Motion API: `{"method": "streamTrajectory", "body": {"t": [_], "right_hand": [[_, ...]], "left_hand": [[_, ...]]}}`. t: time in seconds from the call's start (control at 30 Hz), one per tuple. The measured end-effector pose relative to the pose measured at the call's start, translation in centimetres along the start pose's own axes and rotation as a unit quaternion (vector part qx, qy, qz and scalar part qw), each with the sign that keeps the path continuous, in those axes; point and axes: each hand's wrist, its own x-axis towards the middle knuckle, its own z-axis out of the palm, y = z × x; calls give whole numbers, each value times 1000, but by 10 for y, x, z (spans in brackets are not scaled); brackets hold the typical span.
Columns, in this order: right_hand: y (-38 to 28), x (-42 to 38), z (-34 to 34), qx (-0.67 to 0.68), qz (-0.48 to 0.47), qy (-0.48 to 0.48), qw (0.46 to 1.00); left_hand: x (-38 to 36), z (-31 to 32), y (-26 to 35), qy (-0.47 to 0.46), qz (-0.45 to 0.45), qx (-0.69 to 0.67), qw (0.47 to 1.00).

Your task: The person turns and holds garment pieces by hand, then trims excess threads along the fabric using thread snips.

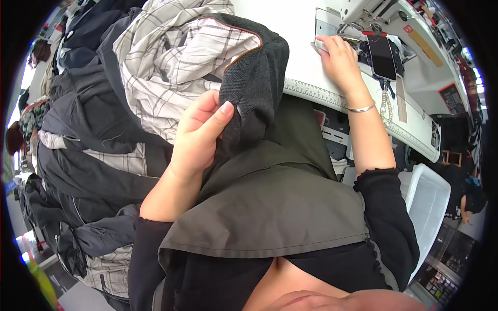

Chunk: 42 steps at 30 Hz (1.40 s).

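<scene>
My left hand (199, 132) pinches the edge of a dark grey herringbone garment (254, 78) between thumb and fingers. Its pale plaid lining (171, 57) with brown piping spreads to the left over the table. My right hand (340, 62), with a bracelet at the wrist, reaches to the metal plate (327, 26) on the sewing machine bed. Its thumb and forefinger are closed at the plate's edge around something small and pale that I cannot make out. The sewing machine (365, 13) stands just beyond, partly cut off by the view.
A phone (383, 58) lies right of my right hand. A printed ruler (316, 89) runs along the white table's front edge. Dark garments (93, 114) are heaped on the left. A translucent plastic bin (428, 207) stands at lower right. Another person's arm (469, 202) shows at far right.
</scene>
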Motion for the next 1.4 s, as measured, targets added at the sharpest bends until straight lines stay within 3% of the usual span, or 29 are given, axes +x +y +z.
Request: {"method": "streamTrajectory", "body": {"t": [0.17, 0.27, 0.33, 0.37, 0.4, 0.5, 0.57, 0.7, 0.8, 0.97, 1.03, 1.1, 1.2, 1.4], "right_hand": [[7, 1, 1, -27, 9, -36, 999], [3, -1, -4, -79, 17, -11, 997], [-4, -1, -11, -105, -30, 85, 990], [-13, -2, -18, -105, -30, 86, 990], [-31, -4, -31, 67, -66, 85, 992], [-96, -24, -71, 457, -123, -9, 881], [-121, -29, -82, 465, -130, -121, 868], [-142, -33, -54, 440, -142, -73, 884], [-151, -36, -47, 587, -35, -185, 787], [-149, -38, -43, 551, -67, -215, 804], [-149, -37, -49, 546, -74, -215, 806], [-154, -43, -44, 579, -70, -180, 792], [-157, -48, -38, 508, -106, -119, 847], [-150, -42, -27, 365, -157, -43, 917]], "left_hand": [[5, -2, -7, -13, 3, 10, 1000], [5, -4, -12, -5, 3, 16, 1000], [5, -4, -12, -5, 7, 30, 1000], [4, -5, -12, -5, 7, 31, 999], [4, -7, -12, -13, 19, 58, 998], [2, -6, -10, -17, 32, 112, 993], [2, -3, -10, -16, 39, 139, 989], [0, -5, -10, -18, 67, 264, 962], [0, -5, -10, -4, 54, 254, 966], [-2, -27, -9, -21, 22, 267, 963], [-2, -32, -8, -30, 48, 423, 904], [-2, -18, -3, -28, 30, 414, 909], [-1, -16, 0, -4, -7, 455, 891], [-3, 4, 2, 23, 120, 664, 738]]}}
